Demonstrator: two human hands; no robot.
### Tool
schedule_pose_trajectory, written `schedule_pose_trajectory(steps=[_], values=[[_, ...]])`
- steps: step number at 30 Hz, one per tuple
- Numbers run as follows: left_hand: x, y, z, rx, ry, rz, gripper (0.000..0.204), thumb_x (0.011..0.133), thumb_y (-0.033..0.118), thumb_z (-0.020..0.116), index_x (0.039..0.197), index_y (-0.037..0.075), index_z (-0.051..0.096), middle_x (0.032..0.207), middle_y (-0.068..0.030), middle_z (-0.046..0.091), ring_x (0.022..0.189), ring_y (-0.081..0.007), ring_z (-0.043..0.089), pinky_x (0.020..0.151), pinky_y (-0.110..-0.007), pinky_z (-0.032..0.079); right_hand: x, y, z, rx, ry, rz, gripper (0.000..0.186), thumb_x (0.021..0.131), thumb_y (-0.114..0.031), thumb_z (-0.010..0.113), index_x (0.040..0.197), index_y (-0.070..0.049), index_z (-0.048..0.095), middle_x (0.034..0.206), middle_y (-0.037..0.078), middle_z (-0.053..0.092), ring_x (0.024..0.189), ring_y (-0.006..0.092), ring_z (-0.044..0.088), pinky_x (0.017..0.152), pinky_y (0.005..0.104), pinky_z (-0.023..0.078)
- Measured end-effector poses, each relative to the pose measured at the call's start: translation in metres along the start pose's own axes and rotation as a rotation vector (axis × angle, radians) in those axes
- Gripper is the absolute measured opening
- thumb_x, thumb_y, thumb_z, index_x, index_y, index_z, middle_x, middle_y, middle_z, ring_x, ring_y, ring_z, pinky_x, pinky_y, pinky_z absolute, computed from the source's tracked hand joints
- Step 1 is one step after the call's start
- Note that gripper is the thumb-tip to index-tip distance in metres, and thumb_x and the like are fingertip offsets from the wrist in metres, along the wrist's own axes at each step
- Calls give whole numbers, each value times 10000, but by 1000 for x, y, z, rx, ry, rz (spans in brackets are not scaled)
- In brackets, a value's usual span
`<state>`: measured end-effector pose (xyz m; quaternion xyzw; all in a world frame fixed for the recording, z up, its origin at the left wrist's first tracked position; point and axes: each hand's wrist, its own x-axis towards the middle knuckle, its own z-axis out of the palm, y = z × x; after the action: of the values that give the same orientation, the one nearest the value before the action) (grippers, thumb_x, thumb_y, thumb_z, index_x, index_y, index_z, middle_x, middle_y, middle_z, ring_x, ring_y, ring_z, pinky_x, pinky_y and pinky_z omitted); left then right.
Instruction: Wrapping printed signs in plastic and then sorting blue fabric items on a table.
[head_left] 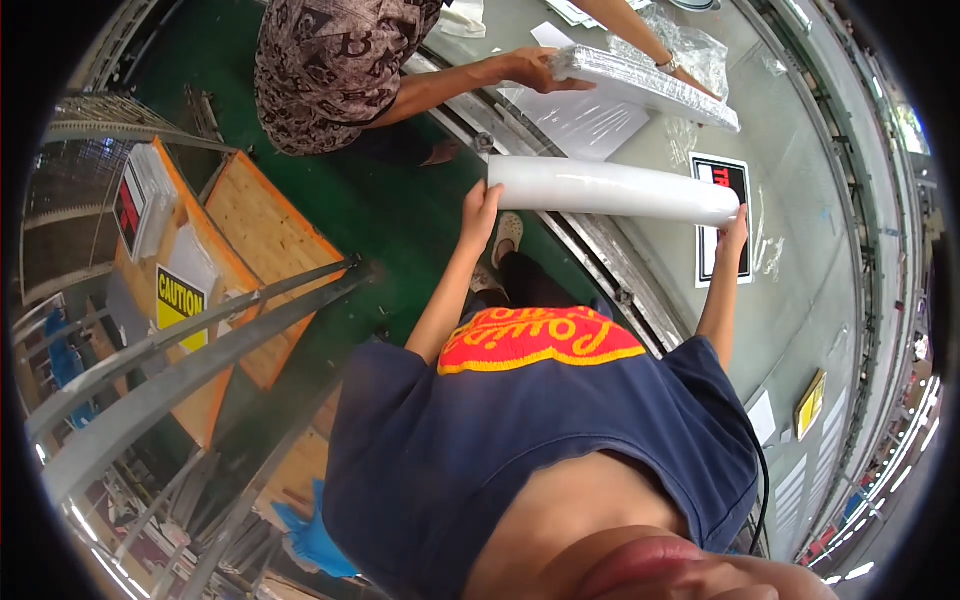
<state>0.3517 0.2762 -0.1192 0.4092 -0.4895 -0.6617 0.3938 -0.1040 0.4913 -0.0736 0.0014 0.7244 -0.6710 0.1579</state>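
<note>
A long white roll of plastic stretch wrap [612, 190] is held out crosswise between my two hands. My left hand [480, 212] grips its left end, fingers closed around the edge. At the other end my right hand [736, 232] is closed on the roll, with the fingers partly hidden. The right half of the roll is over the table [800, 170] and over a black, white and red sign [708, 262]. Just beyond it, a co-worker's hands [530, 70] hold a flat stack wrapped in clear film [650, 88].
Crumpled clear film [700, 50] lies at the table's far side. A small yellow sign stack [811, 404] lies on the table at right. To the left, wooden boards with orange edges [268, 250] hold signs, beside metal rails [200, 365] and a green floor [390, 285].
</note>
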Motion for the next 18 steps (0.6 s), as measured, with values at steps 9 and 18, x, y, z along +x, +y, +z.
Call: schedule_pose_trajectory(steps=[9, 18], values=[[-60, 17, 14, 4, 122, 66, 270, 867, 220, 516, 936, -32, 583, 790, -25, 573, 731, -92, 479, 668, -261, 403, 17, 1, 0, -106, -131, 105, 498, 898, -503, 517, 967, -23, 632, 750, 8, 568, 653, 104, 486, 595, 241, 372], [-177, 39, -8, 14, 539, -5, 321, 880, 185, 475, 1062, -59, 578, 1014, -70, 610, 953, -130, 529, 875, -266, 383, -34, -15, 62, -266, -540, 106, 551, 917, -493, 479, 1102, 10, 608, 992, 53, 625, 888, 138, 564, 807, 280, 423]])
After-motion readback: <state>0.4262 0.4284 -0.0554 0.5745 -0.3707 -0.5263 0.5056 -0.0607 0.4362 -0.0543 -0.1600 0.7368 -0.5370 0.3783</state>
